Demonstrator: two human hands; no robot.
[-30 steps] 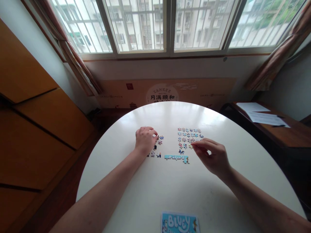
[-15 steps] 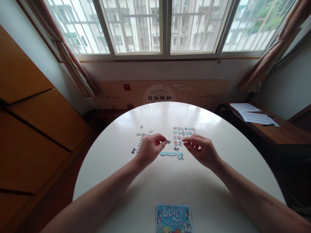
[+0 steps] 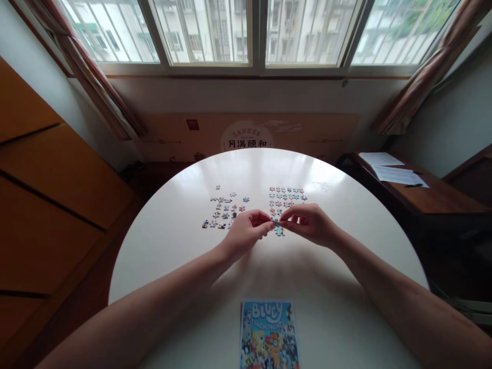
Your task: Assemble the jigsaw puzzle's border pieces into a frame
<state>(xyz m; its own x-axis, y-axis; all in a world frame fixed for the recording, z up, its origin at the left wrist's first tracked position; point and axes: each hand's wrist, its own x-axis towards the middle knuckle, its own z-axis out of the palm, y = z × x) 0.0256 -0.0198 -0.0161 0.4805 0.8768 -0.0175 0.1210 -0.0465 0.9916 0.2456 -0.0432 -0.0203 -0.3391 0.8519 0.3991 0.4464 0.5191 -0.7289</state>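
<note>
My left hand (image 3: 249,228) and my right hand (image 3: 307,221) meet over the middle of the white table. Between their fingertips is a small jigsaw puzzle piece (image 3: 275,222), pinched from both sides. Just below it lies a joined strip of light-blue pieces (image 3: 280,232), its left part hidden by my left hand. Rows of loose puzzle pieces (image 3: 284,196) lie beyond my right hand. Another scattered group of pieces (image 3: 226,208) spreads to the left of my left hand, which covers part of it.
A colourful "Bluey" picture card (image 3: 269,333) lies near me on the round white table (image 3: 184,287). At the right stands a brown desk (image 3: 442,197) with papers (image 3: 395,174) and pens. A barred window and a printed banner (image 3: 172,138) are beyond the table.
My left hand has moved right with the piece, and my right hand has moved left to meet it and closed on it. The view has tilted down, showing more of the card.
</note>
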